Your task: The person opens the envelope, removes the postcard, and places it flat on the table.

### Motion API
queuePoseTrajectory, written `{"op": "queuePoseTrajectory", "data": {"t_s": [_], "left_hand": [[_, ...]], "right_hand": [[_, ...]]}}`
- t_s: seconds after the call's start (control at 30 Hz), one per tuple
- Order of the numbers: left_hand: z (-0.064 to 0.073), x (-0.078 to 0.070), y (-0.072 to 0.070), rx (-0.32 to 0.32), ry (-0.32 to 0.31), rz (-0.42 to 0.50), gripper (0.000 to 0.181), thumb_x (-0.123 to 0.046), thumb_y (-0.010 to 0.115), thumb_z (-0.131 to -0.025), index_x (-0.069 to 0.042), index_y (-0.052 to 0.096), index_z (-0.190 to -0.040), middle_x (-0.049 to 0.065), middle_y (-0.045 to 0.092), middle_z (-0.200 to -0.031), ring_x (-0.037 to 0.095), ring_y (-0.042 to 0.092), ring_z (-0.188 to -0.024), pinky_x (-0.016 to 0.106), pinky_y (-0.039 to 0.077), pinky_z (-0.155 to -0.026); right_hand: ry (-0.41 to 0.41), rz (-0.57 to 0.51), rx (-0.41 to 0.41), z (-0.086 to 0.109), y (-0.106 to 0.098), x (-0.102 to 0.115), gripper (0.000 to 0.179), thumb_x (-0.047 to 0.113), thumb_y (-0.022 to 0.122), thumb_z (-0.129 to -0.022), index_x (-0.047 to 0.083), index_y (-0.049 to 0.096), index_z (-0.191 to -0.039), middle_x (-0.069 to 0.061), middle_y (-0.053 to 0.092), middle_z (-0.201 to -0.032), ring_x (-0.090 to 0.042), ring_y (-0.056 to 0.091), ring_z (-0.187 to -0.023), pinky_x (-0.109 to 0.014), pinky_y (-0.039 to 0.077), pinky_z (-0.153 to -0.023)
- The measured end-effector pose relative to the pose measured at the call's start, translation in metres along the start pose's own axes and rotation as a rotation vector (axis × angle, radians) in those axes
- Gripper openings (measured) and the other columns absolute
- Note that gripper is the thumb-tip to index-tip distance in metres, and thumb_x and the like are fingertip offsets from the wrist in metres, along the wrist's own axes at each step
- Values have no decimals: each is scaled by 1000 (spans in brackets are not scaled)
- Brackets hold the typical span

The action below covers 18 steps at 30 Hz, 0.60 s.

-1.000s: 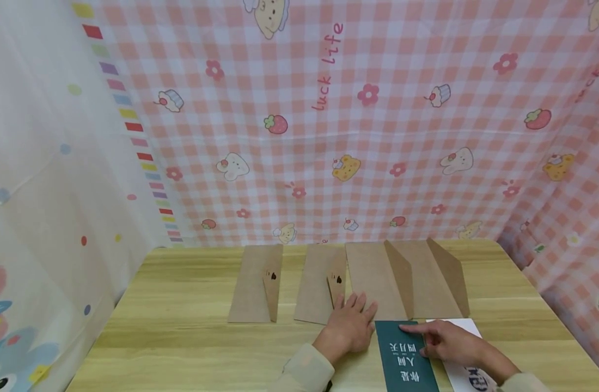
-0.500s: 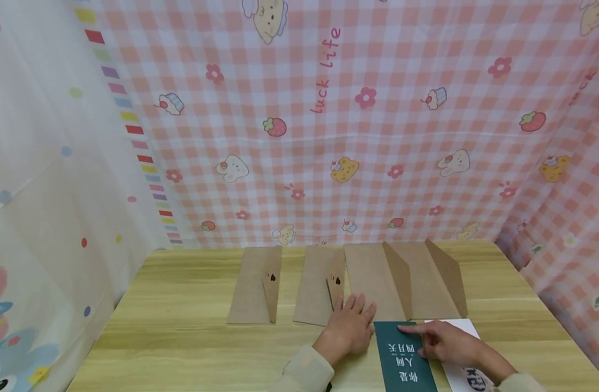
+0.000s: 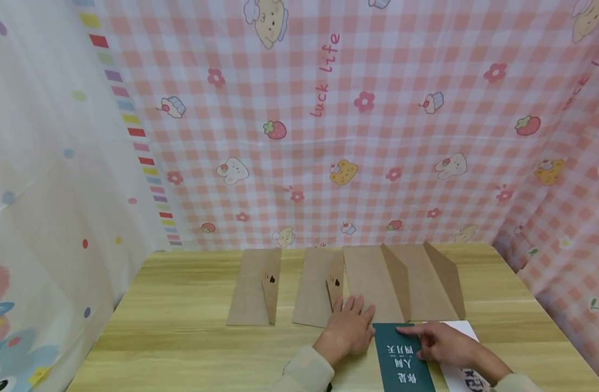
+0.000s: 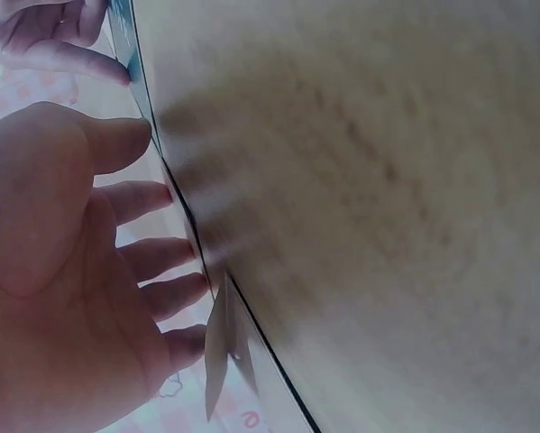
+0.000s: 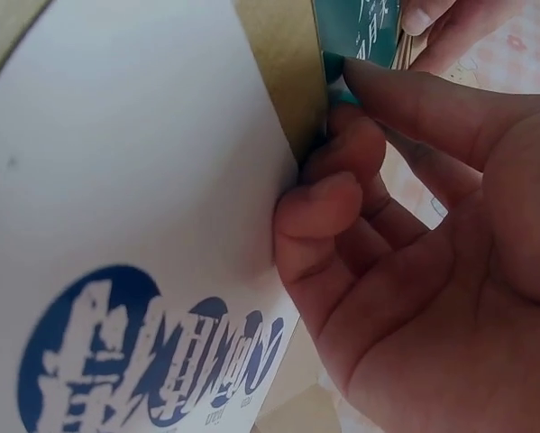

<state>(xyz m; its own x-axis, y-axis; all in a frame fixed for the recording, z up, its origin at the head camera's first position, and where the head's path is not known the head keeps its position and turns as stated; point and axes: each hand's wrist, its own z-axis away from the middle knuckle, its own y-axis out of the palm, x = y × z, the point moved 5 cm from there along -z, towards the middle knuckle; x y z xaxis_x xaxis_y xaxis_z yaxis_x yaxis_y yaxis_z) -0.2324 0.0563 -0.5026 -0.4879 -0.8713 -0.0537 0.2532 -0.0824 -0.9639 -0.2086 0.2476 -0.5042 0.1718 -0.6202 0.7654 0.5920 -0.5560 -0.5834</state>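
My left hand [image 3: 346, 329] lies palm down with its fingers spread. Its fingertips are at the near ends of two kraft envelopes, one with its flap folded over [image 3: 311, 291] and one with its flap standing up [image 3: 368, 283]. A dark green card with white writing [image 3: 386, 335] lies just right of that hand. My right hand [image 3: 446, 343] touches this card with a straight index finger and the thumb, its other fingers curled. Under the right hand lies a white card with a blue print [image 5: 152, 135], partly covered by the hand.
Another folded envelope [image 3: 250, 294] lies at the left of the row, and one more with a raised flap [image 3: 417, 283] at the right. All rest on a wood-grain table [image 3: 157, 326]. A pink checked cloth [image 3: 299, 152] hangs behind it.
Both hands keep their places on the table, and the cards and envelopes do not visibly move. The head view has tilted slightly, so the scene sits a little lower.
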Motion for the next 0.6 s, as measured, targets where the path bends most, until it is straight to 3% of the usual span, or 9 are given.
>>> {"op": "queuePoseTrajectory", "data": {"t_s": [0.6], "left_hand": [[1,2,1,-62,52,63,57,-48,42,-103,-29,32,-156,-2,25,-164,16,20,-151,41,20,-122]], "right_hand": [[17,15,-12,-1,-1,7,45,3,69,-88,3,62,-133,0,50,-71,-10,46,-62,-21,35,-54]]}}
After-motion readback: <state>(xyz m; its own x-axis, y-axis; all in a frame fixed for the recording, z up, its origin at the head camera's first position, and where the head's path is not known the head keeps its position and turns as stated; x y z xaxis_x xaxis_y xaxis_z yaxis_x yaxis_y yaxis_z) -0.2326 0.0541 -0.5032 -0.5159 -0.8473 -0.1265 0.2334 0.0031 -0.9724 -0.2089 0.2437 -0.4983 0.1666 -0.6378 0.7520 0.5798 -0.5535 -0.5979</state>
